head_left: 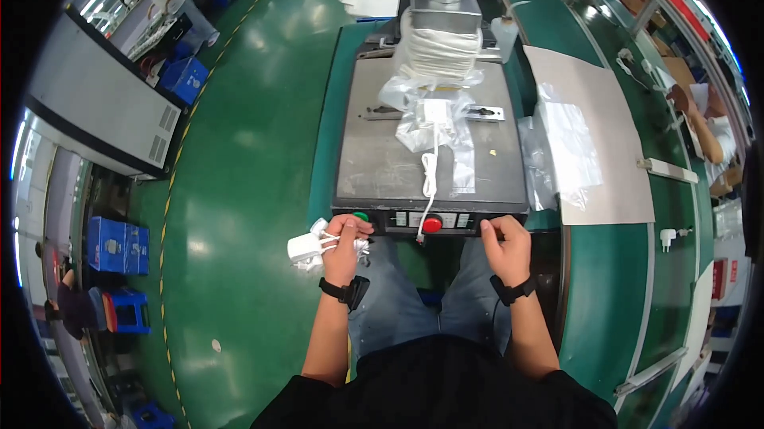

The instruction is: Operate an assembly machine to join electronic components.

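Note:
My left hand (342,247) is closed around a bundle of white power adapters (304,247) with their cables, at the left end of a machine's front panel. Its fingertips reach just below a green button (360,216). My right hand (509,249) has curled fingers and its thumb against the panel's right end; nothing shows in it. On the grey machine bed (370,150) lies another white adapter (435,111) on clear plastic film (414,133), under the press head wrapped in white strapping (442,51). Its tied white cable (430,174) hangs down over the panel beside a red button (432,224).
Right of the bed, clear plastic bags (569,146) are stacked on a cardboard sheet (625,142). A squeeze bottle (504,35) stands behind them. Farther right, a white adapter (668,238) lies on a green belt, with a co-worker (708,130) beyond. Blue crates (118,246) stand left.

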A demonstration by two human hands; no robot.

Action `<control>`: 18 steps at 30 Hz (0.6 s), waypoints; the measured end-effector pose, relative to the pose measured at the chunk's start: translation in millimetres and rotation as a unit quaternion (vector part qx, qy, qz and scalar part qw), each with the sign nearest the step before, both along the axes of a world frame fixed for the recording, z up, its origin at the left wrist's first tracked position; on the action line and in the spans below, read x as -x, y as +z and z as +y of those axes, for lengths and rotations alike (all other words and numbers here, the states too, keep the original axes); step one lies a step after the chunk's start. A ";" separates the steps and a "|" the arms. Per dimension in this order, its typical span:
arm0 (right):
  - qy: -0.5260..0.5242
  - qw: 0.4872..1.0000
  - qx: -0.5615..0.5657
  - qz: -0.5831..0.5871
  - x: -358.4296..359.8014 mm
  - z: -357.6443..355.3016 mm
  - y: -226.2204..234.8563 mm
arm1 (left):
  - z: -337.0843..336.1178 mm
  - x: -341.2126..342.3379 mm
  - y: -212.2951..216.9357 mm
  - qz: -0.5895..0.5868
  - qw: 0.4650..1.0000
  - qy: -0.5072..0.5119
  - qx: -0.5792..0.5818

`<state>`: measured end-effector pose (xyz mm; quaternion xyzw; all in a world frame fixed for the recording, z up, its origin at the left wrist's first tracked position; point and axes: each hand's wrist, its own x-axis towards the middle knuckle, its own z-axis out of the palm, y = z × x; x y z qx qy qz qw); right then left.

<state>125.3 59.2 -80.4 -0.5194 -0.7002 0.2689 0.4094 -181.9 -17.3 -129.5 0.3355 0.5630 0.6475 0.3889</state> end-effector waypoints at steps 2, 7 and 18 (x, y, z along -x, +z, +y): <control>-0.004 1.000 -0.016 0.007 -1.4 -3.2 -1.6 | -0.1 0.8 -7.0 -0.006 1.000 -0.004 -0.007; 0.047 0.992 -0.039 -0.113 -7.8 -9.7 13.8 | 5.5 3.1 -19.0 -0.031 0.999 0.032 0.002; 0.212 0.943 -0.245 -0.079 -45.5 -10.6 202.7 | 0.3 -18.2 4.4 0.039 0.999 0.004 -0.026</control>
